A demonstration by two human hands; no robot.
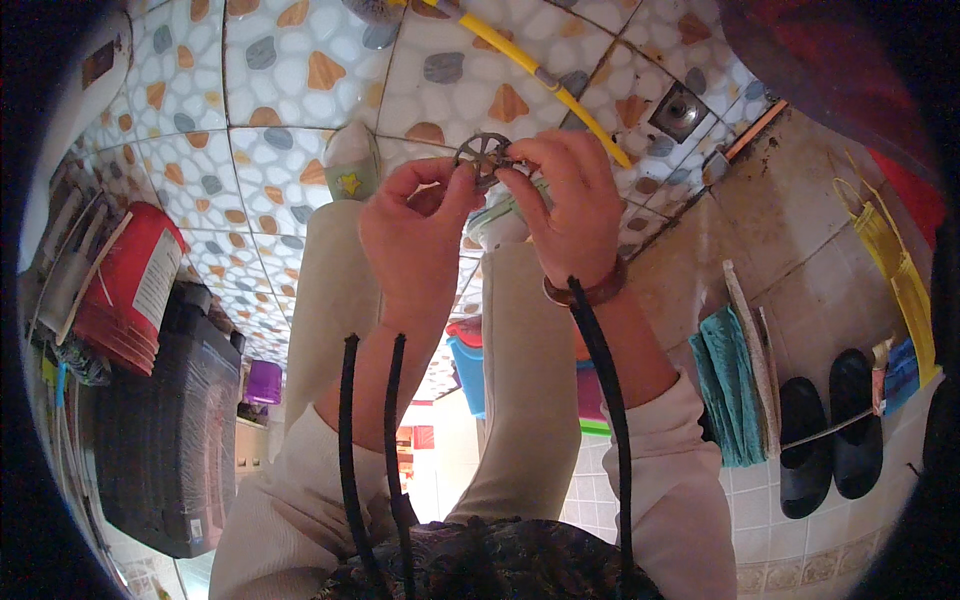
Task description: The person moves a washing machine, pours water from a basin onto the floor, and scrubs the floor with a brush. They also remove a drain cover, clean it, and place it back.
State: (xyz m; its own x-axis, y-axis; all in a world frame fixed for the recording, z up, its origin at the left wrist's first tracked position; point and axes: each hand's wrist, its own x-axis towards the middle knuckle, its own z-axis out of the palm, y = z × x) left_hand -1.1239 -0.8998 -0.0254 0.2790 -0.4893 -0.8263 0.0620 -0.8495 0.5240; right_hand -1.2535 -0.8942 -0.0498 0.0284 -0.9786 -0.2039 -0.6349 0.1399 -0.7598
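Both hands hold a small, round, dark spoked piece (487,147) that looks like a drain grate or wheel, raised above the tiled floor. My left hand (420,214) pinches its left rim between thumb and fingertips. My right hand (574,199) has its thumb and fingertips at the right side of the rim. Open gaps show between the spokes. A brown bracelet (589,289) circles my right wrist. Below the hands are my trousered legs and a pale green shoe (351,169) with a yellow star.
A yellow pole (540,71) lies across the floor ahead, near a square floor drain (679,112). On the left stand a red bucket (142,277) and a black case (169,420). To the right are teal cloth (724,390) and black slippers (806,442). Black cords (349,450) hang close to the camera.
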